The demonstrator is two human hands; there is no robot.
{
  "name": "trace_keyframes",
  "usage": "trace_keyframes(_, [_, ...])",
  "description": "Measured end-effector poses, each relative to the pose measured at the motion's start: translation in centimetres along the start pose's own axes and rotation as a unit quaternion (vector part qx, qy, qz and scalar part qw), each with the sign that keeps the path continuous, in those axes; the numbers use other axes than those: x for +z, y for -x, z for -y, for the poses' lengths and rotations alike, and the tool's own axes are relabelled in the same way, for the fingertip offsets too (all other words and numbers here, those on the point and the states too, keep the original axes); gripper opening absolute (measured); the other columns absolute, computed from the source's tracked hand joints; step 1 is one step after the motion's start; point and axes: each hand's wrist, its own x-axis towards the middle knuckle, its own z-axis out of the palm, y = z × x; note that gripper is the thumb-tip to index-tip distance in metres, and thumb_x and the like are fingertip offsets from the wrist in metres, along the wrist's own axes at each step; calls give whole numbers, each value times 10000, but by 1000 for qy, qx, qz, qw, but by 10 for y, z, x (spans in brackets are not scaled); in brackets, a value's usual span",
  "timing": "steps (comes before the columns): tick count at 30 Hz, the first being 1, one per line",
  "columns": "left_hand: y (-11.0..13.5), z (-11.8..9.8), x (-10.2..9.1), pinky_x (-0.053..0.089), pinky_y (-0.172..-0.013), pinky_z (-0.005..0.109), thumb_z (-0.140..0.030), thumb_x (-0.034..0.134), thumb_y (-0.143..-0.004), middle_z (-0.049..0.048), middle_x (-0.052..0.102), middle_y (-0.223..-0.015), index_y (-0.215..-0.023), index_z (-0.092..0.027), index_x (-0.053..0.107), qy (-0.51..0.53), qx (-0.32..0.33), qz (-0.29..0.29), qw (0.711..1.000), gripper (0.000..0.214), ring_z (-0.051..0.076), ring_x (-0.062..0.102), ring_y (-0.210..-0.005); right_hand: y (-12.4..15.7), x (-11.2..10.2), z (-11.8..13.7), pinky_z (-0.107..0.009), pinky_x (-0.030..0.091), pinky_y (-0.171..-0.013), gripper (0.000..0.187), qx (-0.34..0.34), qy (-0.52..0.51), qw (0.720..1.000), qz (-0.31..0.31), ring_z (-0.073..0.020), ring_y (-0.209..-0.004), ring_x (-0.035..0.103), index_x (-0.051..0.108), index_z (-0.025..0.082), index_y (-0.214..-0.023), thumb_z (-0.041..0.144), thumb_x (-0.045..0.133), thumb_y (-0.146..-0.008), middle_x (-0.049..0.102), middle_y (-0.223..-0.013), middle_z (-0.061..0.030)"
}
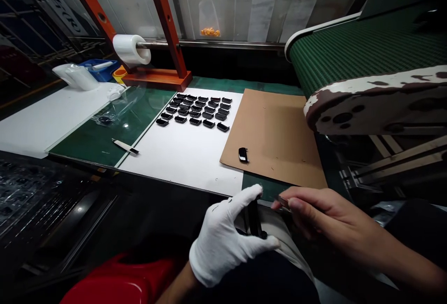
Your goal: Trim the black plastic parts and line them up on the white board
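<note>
Gripping black part (pixel 254 220) in white-gloved left hand (pixel 223 243), long axis upright

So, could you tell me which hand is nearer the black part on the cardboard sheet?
Left: the gloved left hand is nearer, below and left of the black part; the bare right hand is farther, below and to its right.

Open lane ahead of the left hand (pixel 226 241) and right hand (pixel 331 215), over the white board (pixel 181 164) and brown card sheet (pixel 275 141)

Dark part (pixel 254 220) between the hands. Rows of black pieces (pixel 195 111) obstructing the board at centre; lone black piece (pixel 243 155) on the card. Green conveyor belt (pixel 366 48) and its roller end (pixel 349 108) overhanging upper right. Film roll (pixel 131 49) on orange stand (pixel 157 78) blocking upper left.
</note>
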Motion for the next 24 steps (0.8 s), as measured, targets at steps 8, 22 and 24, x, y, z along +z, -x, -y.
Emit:
trace_keyframes(8, [1,-6,0,582,-791,257,-329,838,-588,74,714,-1013,-1239,-143,567,13,16,-3,1000,729,208,697,-842,8,7,12,-284,325,-497,281,-97,254,962,-2,-143,-534,484,479,251,-709,456,405,-885,566,-632,-1])
trace_keyframes(22, [1,-10,1,567,-843,281,-311,825,-599,67,692,-1082,-1342,-166,458,17,14,45,999,841,215,681,-918,7,22,20,-299,168,-434,661,-56,524,850,-22,-262,-449,596,470,228,-724,873,392,-601,598,-551,-27])
trace_keyframes(24, [2,-10,1,564,-848,281,-308,824,-597,72,692,-1081,-1340,-156,460,15,7,51,999,841,215,679,-921,7,23,22,-294,161,-440,669,-55,536,842,-17,-269,-450,599,470,221,-724,874,374,-613,596,-561,-22])
